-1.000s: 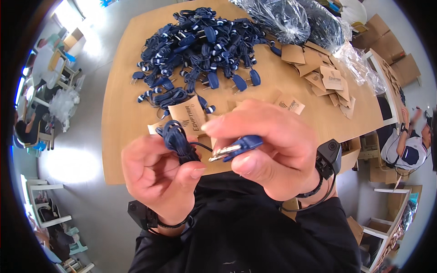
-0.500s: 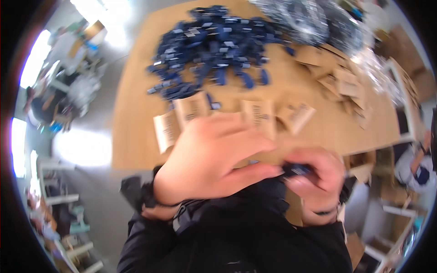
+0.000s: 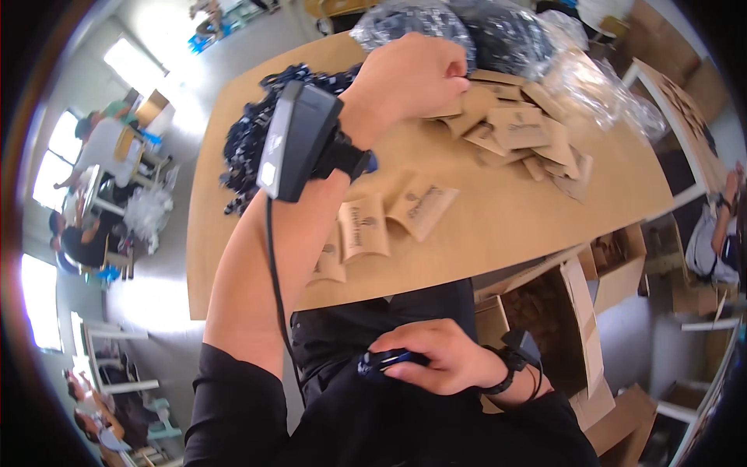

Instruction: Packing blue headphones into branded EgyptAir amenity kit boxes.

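Observation:
My left hand (image 3: 412, 74) reaches across the table to the far side, at the upper left edge of a pile of flat brown paper boxes (image 3: 517, 127). Its fingers are curled together, and what they may pinch is hidden. In front of my body, over my lap, my right hand (image 3: 443, 358) grips a small dark blue folded bundle (image 3: 373, 361) between thumb and fingers. Several filled-out brown pillow boxes (image 3: 363, 226) lie near the table's front edge. Left of them, partly behind my left forearm, spreads a heap of dark blue pieces with white tags (image 3: 245, 144).
Clear plastic bags (image 3: 510, 35) sit at the table's (image 3: 498, 210) far edge. An open cardboard carton (image 3: 583, 311) stands below the table at the right. A black device (image 3: 296, 140) with a cable is strapped to my left wrist. Other people sit at left and right.
My left hand has moved from beside my right hand forward to the brown box pile. My right hand, still holding the dark blue bundle, has come down and left toward my lap. The view has shifted.

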